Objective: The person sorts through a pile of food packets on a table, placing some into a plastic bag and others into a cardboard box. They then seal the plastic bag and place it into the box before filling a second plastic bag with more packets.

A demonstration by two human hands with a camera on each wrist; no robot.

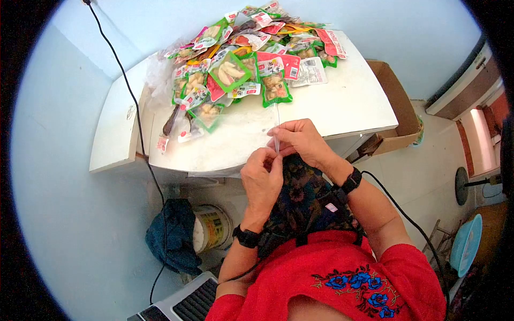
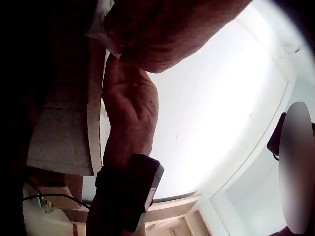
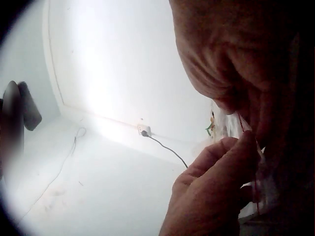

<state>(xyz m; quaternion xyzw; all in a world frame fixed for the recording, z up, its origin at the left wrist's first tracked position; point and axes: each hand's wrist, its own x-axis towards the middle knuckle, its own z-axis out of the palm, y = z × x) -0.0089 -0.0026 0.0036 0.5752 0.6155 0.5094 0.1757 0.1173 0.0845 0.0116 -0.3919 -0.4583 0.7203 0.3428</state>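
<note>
In the head view we see a pale blue wall (image 1: 59,144) at nine o'clock, a white table (image 1: 348,101) at twelve, pale tiled floor (image 1: 436,155) at three, and, by left wrist, bright ceiling (image 2: 211,93) at two.

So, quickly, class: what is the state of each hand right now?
Left hand: closed, fingers pinching a piece of clear plastic.
Right hand: closed, fingers pinching the same plastic.
</note>
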